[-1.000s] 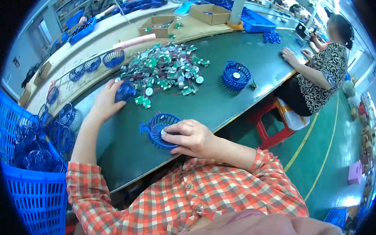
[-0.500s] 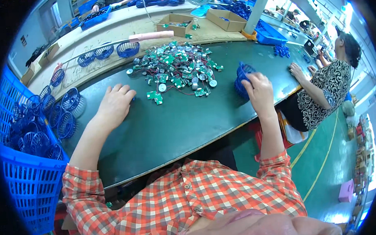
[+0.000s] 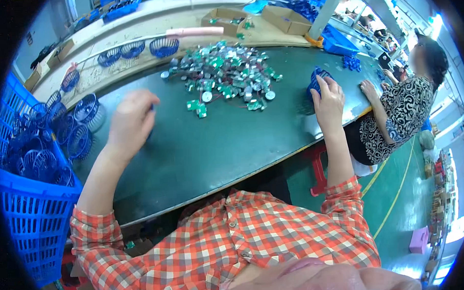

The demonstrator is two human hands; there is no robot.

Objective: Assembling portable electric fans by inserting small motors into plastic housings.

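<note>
"So, the right hand (image 3: 330, 104): out where?"

"Over the right part of the green desk (image 3: 206, 151), with fingers bent close around the near side and upper edge of a blue fan cage (image 3: 317, 75). Gripped, by the look of it: thumb low on one side, the rest up at the rim."

"Upright or tipped?"

"Tipped, apparently, though half hidden behind the hand. Touching the desk or just above it? Can't tell."

"And the left hand (image 3: 131, 120)?"

"Over the left part of the desk, between the blue basket (image 3: 38, 218) and the heap of green circuit boards (image 3: 229, 73). Fingers curled inward, not spread, and smeared by blur. At the tips, a dark blue piece (image 3: 151, 106), mostly covered; can't tell what kind, nor how firmly held."

"Around the heap?"

"At its near edge, a couple of loose boards (image 3: 197, 107), plus a white disc (image 3: 206, 97) just beside them."

"Farther back?"

"Three blue cages (image 3: 132, 49) in a row along the pale ledge (image 3: 94, 88), then a pink roll (image 3: 195, 32) and an open cardboard box (image 3: 220, 29). In the basket, a jumble of similar cages (image 3: 41, 164)."

"To the right?"

"A co-worker in a patterned top (image 3: 402, 113), seated at the same desk, with one hand near its edge, beyond the gripped cage. Lower down, part of a red stool (image 3: 319, 175)."
</note>
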